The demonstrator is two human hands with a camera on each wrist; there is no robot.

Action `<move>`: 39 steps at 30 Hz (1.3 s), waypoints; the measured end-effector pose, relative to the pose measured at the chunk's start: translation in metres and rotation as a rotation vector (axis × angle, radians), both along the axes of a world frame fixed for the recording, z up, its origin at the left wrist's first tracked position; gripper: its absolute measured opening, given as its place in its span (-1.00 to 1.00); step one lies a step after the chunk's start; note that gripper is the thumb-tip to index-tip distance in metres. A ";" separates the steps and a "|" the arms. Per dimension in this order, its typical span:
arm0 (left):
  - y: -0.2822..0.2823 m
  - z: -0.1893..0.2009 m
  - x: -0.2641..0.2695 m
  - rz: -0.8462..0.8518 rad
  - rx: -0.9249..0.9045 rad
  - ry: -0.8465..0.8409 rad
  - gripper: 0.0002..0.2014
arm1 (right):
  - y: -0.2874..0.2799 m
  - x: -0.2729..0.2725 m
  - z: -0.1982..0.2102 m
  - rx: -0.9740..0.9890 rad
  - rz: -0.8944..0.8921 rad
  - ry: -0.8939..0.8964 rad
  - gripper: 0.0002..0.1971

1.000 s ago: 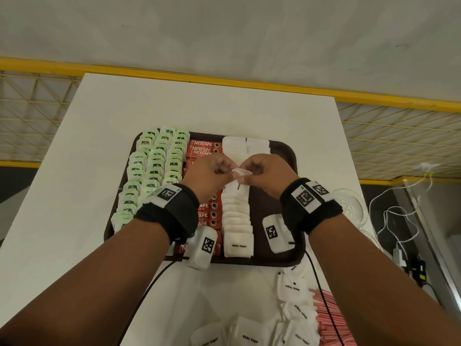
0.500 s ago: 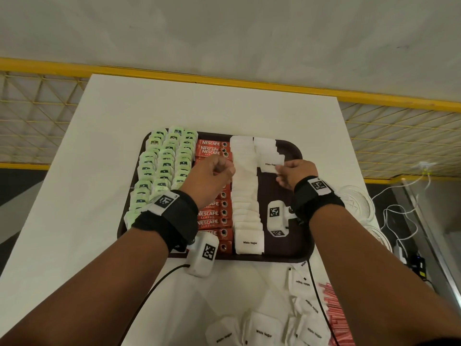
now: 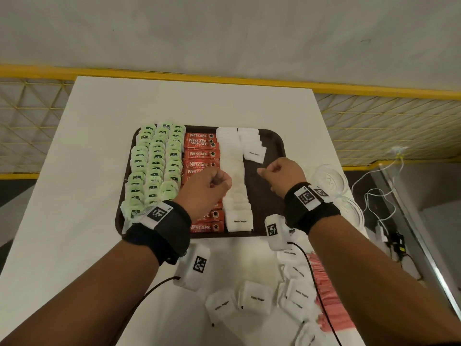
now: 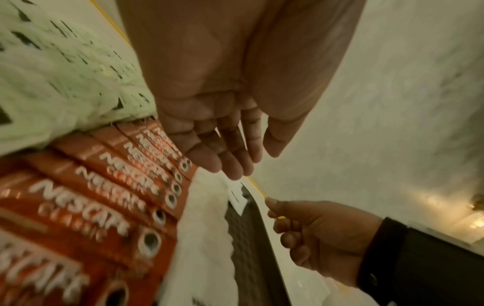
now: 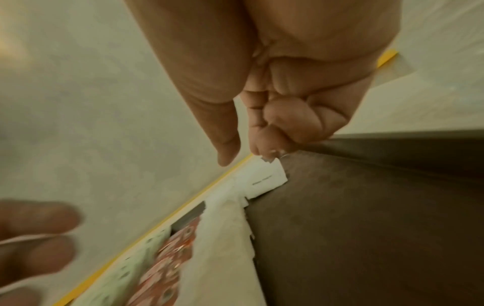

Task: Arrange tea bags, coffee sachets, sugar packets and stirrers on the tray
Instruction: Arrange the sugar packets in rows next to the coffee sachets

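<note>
A dark brown tray point(image 3: 265, 196) holds rows of green tea bags point(image 3: 154, 168), a column of red coffee sachets point(image 3: 200, 154) and a long column of white sugar packets point(image 3: 235, 186). A second, short sugar column starts at the tray's far right, and its nearest packet point(image 3: 254, 154) lies flat. My left hand point(image 3: 214, 181) hovers over the sachets with relaxed fingers point(image 4: 233, 165) and holds nothing. Over the bare part of the tray, just short of that packet, my right hand point(image 3: 272, 171) is empty, its fingers point(image 5: 277, 124) curled in and its thumb straight.
Loose sugar packets point(image 3: 254, 298) lie on the white table near me, beside a pile of pink stirrers point(image 3: 329, 303). Clear round lids point(image 3: 331, 181) sit right of the tray. Cables point(image 3: 381, 196) hang past the table's right edge.
The hands, together over the sugar column a second ago, have parted. My right hand laid a sugar packet on the short right column and drew back. The left hand drew back slightly.
</note>
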State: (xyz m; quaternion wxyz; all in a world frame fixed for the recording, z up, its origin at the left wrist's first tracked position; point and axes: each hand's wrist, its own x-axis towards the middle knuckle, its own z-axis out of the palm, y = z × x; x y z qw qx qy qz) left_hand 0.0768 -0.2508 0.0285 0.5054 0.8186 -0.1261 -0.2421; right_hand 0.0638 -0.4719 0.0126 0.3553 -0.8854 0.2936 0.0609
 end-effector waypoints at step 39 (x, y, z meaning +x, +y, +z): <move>-0.055 -0.028 -0.191 -0.578 0.995 -0.330 -0.59 | 0.003 -0.251 -0.012 -0.349 0.591 0.325 -0.52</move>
